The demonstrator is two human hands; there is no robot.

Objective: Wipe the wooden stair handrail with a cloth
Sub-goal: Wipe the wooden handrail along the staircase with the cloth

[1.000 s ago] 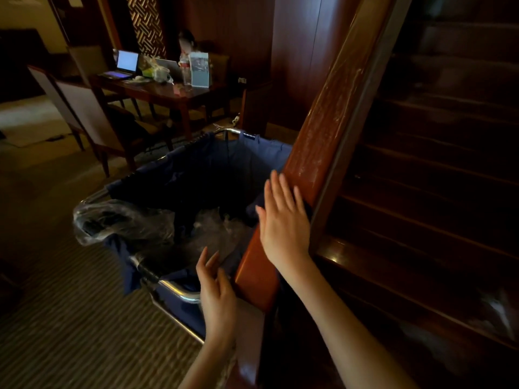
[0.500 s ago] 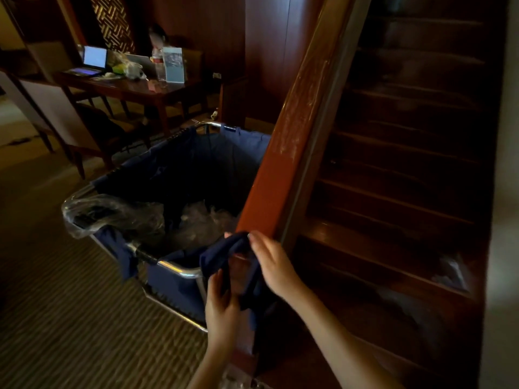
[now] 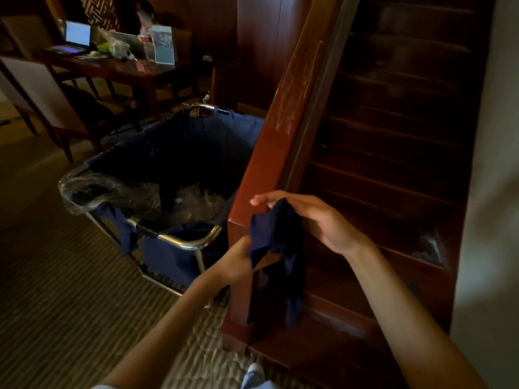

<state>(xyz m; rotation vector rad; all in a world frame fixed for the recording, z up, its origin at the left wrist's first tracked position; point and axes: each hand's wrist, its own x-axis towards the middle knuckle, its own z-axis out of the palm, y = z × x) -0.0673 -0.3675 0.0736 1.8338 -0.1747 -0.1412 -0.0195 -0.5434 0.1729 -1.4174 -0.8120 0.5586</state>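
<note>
Handrail (image 3: pixel 280 116) of reddish wood with pale smears slants from lower centre up to the right, with dark stairs (image 3: pixel 393 141) on its right. At its lower end I hold a dark blue cloth (image 3: pixel 276 234) in both hands; I cannot tell if it touches the wood. My right grip (image 3: pixel 317 220) is clamped on the cloth's top, fingers reaching left. My left grip (image 3: pixel 236 262) pinches its lower left edge. The rest hangs loose. Left of the rail stands a chrome-framed cart (image 3: pixel 191 244) with a blue bag. Beyond it, a worktop (image 3: pixel 112 68) carries a lit laptop (image 3: pixel 76 37).
</note>
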